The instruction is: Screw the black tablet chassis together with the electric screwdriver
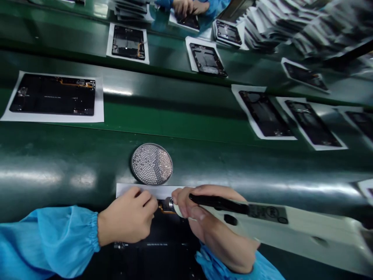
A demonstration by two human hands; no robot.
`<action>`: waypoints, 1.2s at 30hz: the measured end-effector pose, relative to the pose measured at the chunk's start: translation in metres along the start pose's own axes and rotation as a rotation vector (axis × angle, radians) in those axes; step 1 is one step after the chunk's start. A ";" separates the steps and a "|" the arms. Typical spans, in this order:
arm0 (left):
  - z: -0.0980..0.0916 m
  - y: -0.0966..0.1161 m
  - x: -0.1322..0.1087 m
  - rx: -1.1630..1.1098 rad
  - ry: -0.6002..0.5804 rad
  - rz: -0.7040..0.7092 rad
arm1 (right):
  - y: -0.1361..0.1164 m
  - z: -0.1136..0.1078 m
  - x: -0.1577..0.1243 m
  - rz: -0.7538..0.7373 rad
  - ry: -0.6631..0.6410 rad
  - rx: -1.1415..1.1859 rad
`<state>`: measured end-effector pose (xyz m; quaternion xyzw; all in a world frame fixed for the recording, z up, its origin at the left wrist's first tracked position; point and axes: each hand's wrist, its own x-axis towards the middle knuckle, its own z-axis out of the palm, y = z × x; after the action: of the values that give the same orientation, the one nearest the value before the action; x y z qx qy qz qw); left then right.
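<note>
a panel [157, 256] lies on the counter [210, 163] before the person, left hand [128, 216] and right hand [201, 212] over its far end, a screwdriver [297, 233] reaching off right. a dish [151, 164] sits just behind. farther back, one device [52, 95] lies on paper [99, 101] at left, several devices [264, 112] at right, a co-worker's hands [186, 7] beyond.

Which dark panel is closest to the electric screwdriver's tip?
The dark panel at bottom centre, under the left hand and electric screwdriver; the others lie farther off.
</note>
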<state>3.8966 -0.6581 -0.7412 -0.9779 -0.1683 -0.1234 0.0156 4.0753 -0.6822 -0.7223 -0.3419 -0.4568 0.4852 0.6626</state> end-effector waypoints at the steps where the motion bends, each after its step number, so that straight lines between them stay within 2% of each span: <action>1: -0.001 0.002 0.000 -0.009 -0.005 -0.009 | -0.002 0.000 0.000 0.004 -0.002 0.000; 13: -0.003 0.010 0.004 -0.089 0.006 -0.051 | -0.010 -0.001 -0.001 0.067 -0.023 -0.050; 21: 0.002 0.013 0.008 -0.094 0.015 -0.073 | -0.010 -0.006 0.000 0.084 -0.022 -0.039; 30: -0.006 0.010 0.012 -0.102 -0.023 -0.071 | -0.010 -0.009 -0.007 0.086 -0.053 -0.108; 36: -0.006 0.012 0.006 -0.044 -0.036 -0.075 | -0.026 -0.009 0.001 0.114 0.005 -0.106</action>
<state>3.9042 -0.6677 -0.7340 -0.9731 -0.2021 -0.1101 -0.0135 4.0928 -0.6886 -0.7018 -0.4032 -0.4598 0.4966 0.6160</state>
